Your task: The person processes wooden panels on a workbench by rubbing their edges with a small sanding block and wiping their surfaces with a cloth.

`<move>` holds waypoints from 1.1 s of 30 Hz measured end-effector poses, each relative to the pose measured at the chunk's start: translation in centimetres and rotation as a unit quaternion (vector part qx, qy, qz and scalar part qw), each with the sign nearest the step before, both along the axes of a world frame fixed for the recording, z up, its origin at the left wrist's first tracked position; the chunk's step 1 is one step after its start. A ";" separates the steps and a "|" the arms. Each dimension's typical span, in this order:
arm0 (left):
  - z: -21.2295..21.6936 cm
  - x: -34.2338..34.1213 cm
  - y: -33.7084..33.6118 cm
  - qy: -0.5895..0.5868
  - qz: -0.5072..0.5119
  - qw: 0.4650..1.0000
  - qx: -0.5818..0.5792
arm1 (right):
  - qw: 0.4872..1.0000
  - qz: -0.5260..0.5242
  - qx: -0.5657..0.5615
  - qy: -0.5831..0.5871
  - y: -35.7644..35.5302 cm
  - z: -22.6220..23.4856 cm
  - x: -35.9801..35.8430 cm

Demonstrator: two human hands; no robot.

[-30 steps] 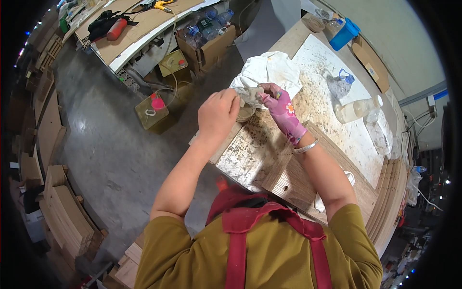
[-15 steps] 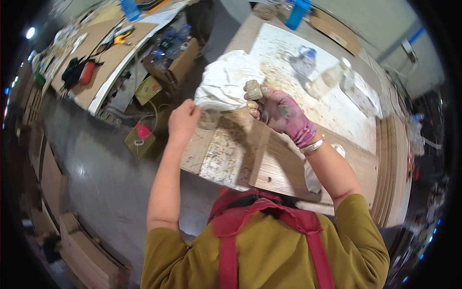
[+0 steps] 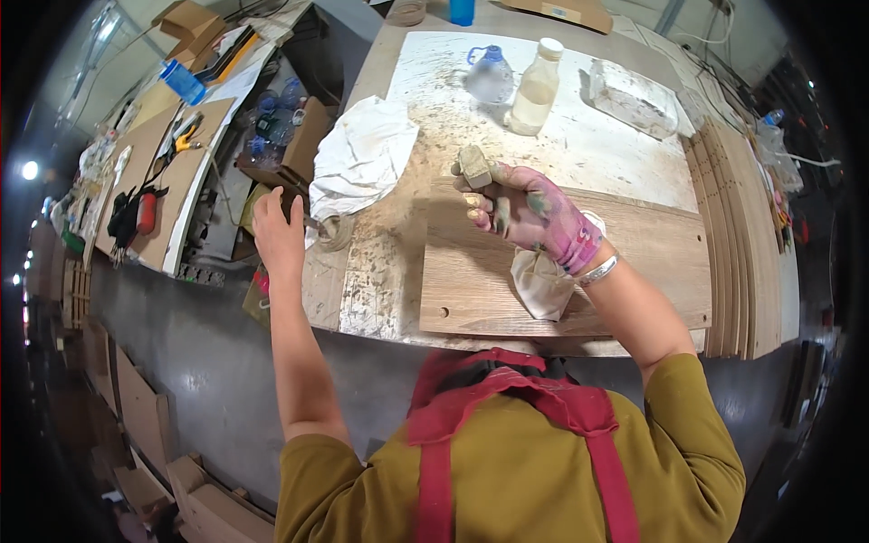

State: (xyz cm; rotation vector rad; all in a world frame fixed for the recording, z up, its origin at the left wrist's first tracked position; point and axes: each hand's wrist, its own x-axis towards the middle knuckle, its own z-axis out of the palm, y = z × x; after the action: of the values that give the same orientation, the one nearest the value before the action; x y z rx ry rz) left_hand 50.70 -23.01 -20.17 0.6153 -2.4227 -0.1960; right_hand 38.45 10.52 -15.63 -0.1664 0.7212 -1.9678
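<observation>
My left hand (image 3: 279, 228) is raised off the left edge of the worktable, fingers apart and holding nothing. Close to it lie a crumpled white cloth (image 3: 364, 156) and a round, clear container (image 3: 336, 233). My right hand (image 3: 541, 215), in a stained pink glove with bare fingertips, grips a small beige block (image 3: 473, 168) between thumb and fingers. Beneath that hand is a wood-grain panel (image 3: 475, 276) with holes near its corners. A bunched off-white cloth (image 3: 541, 288) rests on the panel, partly covered by my right hand and wrist.
Farther back on a stained white board (image 3: 434, 72) stand a blue-handled clear bottle (image 3: 490, 80), a white-capped bottle of pale liquid (image 3: 535, 94) and a whitish tray (image 3: 634, 98). Stacked panels (image 3: 731, 244) line the right side. A box of bottles (image 3: 288, 149) sits left of the table.
My left hand has come away from the white cloth's edge, and its fingers have spread. The view has shifted, showing more of the panel. My right hand still grips the block.
</observation>
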 end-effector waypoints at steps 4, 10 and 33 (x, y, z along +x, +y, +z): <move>-1.4 1.5 -1.6 -0.027 -0.030 0.980 0.195 | 0.999 0.010 0.033 -0.009 -2.0 -0.3 -0.1; -1.8 0.8 -2.4 -0.043 -0.064 0.952 0.295 | 0.990 0.071 0.116 0.028 -7.9 -1.1 0.5; 1.8 2.1 -0.1 0.083 -0.109 0.951 0.278 | 0.937 0.084 0.264 0.211 -18.2 -6.2 0.2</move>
State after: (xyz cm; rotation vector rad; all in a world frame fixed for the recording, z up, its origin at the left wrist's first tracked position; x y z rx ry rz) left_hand 52.80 -23.14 -18.41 0.5357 -2.2616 -1.0062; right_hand 38.64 -7.65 -21.78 -0.3148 1.4407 -1.5232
